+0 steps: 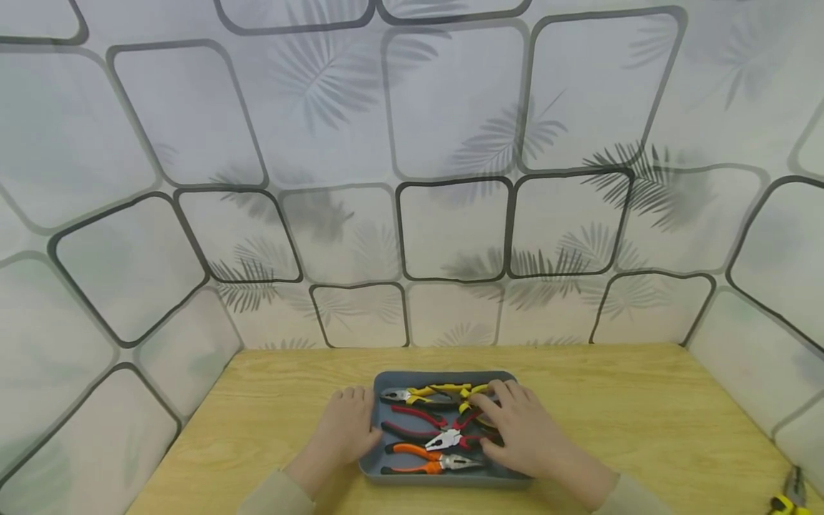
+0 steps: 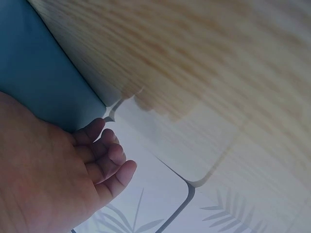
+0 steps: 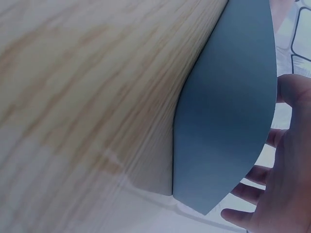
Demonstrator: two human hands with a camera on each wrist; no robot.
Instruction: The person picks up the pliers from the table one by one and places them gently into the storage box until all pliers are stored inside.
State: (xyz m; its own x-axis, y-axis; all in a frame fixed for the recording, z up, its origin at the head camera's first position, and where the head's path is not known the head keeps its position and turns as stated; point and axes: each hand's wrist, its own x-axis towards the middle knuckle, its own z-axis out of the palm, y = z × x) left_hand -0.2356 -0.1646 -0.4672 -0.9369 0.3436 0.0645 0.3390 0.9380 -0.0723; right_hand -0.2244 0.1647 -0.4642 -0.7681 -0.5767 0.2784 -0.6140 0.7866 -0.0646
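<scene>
A blue-grey tray (image 1: 444,481) on the table holds several pliers. At its back lie yellow-and-black pliers (image 1: 395,395); red-and-black pliers (image 1: 444,439) are in the middle and orange-handled long-nose pliers (image 1: 460,462) in front. My left hand (image 1: 347,422) rests along the tray's left wall with the thumb at the rim. In the left wrist view its loosely bent fingers (image 2: 114,177) stick out past the tray's corner. Spread over the tray's right side, my right hand (image 1: 528,433) has its index finger at yellow handles (image 1: 465,406) and hides part of the pliers beneath.
Another pair of yellow-and-black pliers (image 1: 795,490) lies at the table's right front corner. The wooden table (image 1: 290,379) is bounded at the back and sides by patterned fabric walls (image 1: 453,307).
</scene>
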